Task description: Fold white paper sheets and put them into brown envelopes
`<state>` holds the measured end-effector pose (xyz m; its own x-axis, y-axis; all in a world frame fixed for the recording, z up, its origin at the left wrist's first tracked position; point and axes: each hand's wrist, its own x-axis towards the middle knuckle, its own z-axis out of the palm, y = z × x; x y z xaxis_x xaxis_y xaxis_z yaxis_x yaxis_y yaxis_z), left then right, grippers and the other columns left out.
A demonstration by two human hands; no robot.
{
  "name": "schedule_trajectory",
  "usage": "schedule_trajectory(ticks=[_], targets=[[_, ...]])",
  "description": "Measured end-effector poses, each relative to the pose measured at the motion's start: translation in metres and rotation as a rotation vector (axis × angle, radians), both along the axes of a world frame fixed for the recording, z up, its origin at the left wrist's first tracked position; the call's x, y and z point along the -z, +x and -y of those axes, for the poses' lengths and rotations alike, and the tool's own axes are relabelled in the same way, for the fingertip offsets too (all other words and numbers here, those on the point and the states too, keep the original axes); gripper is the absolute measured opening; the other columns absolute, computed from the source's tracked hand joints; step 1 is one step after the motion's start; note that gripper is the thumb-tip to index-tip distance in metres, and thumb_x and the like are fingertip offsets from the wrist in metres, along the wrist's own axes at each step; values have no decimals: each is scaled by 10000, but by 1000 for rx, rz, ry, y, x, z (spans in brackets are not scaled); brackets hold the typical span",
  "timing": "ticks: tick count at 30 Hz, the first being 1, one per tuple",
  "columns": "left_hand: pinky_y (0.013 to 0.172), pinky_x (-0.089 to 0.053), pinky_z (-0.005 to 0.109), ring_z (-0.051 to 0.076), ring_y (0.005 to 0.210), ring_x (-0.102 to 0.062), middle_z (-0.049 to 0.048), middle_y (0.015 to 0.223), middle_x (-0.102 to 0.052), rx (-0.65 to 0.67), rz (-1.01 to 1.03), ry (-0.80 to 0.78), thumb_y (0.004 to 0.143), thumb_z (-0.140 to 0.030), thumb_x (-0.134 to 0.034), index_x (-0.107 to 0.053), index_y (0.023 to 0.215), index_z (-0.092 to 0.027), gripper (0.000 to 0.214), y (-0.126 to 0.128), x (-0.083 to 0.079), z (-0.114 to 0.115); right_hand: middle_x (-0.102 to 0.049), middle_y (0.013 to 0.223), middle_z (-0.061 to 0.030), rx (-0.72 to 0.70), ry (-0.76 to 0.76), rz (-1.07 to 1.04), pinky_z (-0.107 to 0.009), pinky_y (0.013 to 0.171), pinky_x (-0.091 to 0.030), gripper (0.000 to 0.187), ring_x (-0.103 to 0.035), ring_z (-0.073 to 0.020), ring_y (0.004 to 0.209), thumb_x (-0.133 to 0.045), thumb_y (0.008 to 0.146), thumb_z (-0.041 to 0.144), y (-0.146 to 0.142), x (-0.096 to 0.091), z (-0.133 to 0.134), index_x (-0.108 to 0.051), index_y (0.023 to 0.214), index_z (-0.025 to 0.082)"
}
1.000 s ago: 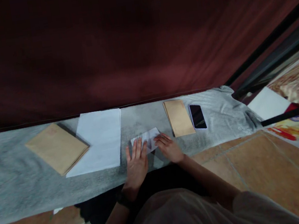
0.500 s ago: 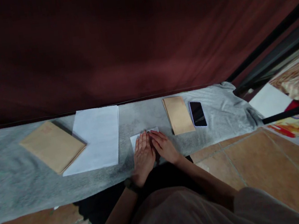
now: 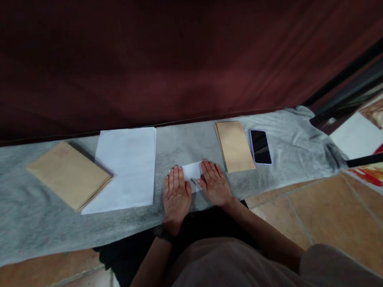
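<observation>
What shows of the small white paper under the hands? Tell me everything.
The small white paper lies, apparently flat, on the grey cloth. It looks plain and thin, apart from a dark streak near its lower middle, perhaps a shadow. The left hand rests over its left end and the right hand over its right end, both flat, leaving mainly the middle strip in view. Whether it is folded cannot be told.

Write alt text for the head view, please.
Left hand and right hand rest on a small white paper over grey cloth. Leftward lie large white sheets and a brown paper stack; rightward, another brown paper stack and a purple-edged black phone.
</observation>
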<state>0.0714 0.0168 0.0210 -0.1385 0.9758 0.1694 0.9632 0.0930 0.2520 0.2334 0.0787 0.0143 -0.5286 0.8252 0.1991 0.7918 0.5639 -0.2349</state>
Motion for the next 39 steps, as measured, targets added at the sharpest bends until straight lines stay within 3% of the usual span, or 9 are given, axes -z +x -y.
schedule_trajectory(ticks=[12, 17, 24, 27, 32, 39], targets=[[1258, -243, 538, 294, 1536, -300, 184, 1607, -399, -113, 23, 48, 1024, -297, -345, -301, 1587, -70, 609, -13, 1, 8, -379, 1623, -156, 17, -4, 2, -497, 1239, -260, 623, -348, -299, 1507, -387, 1077, 424, 2, -3, 0, -321, 1588, 74], [1249, -248, 569, 319, 1542, -274, 218, 1632, -327, -145, 46, 90, 1022, -293, -349, -258, 1595, -44, 632, -4, -3, 7, -367, 1626, -164, 15, -21, -29, -518, 1237, -261, 631, -339, -306, 1513, -400, 1071, 421, 2, -3, 1, -300, 1601, 94], [1275, -230, 488, 265, 1552, -256, 163, 1641, -335, 87, 29, -48, 1028, -275, -328, -369, 1557, -54, 575, 23, -8, 15, -369, 1626, -165, 20, -35, -25, -518, 1245, -243, 579, -321, -295, 1523, -373, 1078, 357, 3, -5, 1, -332, 1585, 81], [1276, -223, 486, 270, 1551, -256, 169, 1635, -346, 87, -5, -74, 1023, -270, -326, -380, 1551, -45, 577, 23, -9, 15, -349, 1637, -157, 4, -45, -32, -517, 1252, -240, 555, -291, -284, 1539, -350, 1080, 318, -2, -11, 4, -344, 1579, 75], [1272, -237, 480, 270, 1553, -242, 173, 1642, -333, 129, -27, -71, 974, -172, -332, -364, 1557, -36, 600, 18, -5, 17, -365, 1640, -95, -176, -90, -15, -432, 1270, -260, 522, -289, -209, 1543, -314, 1092, 331, -15, -16, 19, -387, 1567, 126], [1259, -265, 481, 266, 1535, -298, 165, 1618, -377, 49, 15, 14, 1018, -271, -338, -330, 1583, -77, 598, 6, 0, 32, -354, 1638, -138, -119, -41, -3, -468, 1261, -272, 608, -313, -252, 1533, -399, 1075, 420, -2, -5, 28, -328, 1590, 105]])
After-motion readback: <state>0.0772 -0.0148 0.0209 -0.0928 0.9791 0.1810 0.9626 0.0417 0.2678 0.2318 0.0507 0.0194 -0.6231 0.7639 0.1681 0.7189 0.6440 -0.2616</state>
